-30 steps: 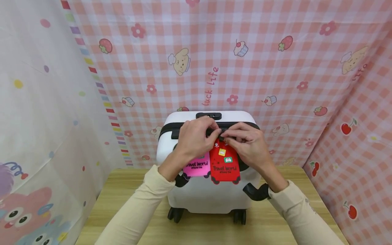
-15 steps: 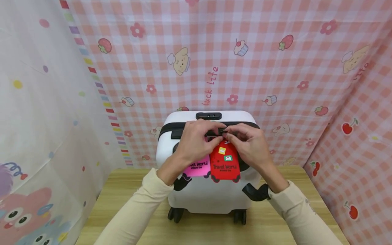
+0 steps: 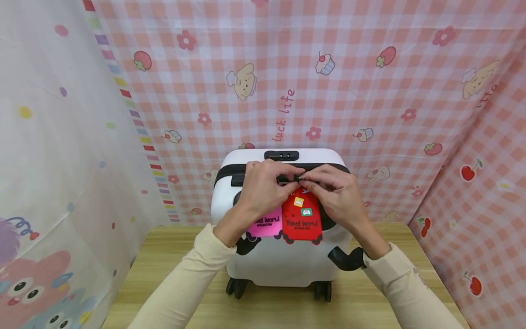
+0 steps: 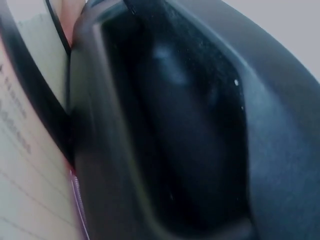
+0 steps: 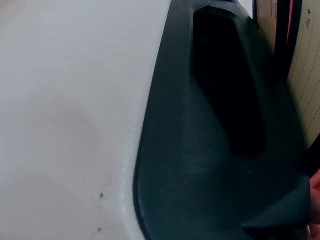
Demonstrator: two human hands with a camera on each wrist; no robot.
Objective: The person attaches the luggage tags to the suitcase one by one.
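A small white suitcase (image 3: 283, 265) stands upright on its wheels. From its black side handle hang a pink luggage tag (image 3: 266, 226) and, to its right, a red luggage tag (image 3: 302, 219). Above the red one, my left hand (image 3: 260, 187) pinches a thin black strap (image 3: 298, 178) between thumb and forefinger. My right hand (image 3: 341, 192) pinches the same strap from the other side, fingertips meeting the left ones. The wrist views are filled by the black handle mount (image 4: 280, 125); lined tag backs show at their edges. The strap's fastening is hidden by the fingers.
The suitcase stands on a wood-grain table (image 3: 164, 256), close to a pink checked cloth (image 3: 263, 105) behind. A combination lock (image 3: 281, 156) sits on its top. White cloth (image 3: 74, 137) hangs at the left, more checked cloth at the right. Each wrist wears a black camera mount (image 3: 345, 259).
My left fingertips have shifted slightly right along the strap to meet the right ones. The red tag has risen a little. The suitcase and pink tag have stayed in place.
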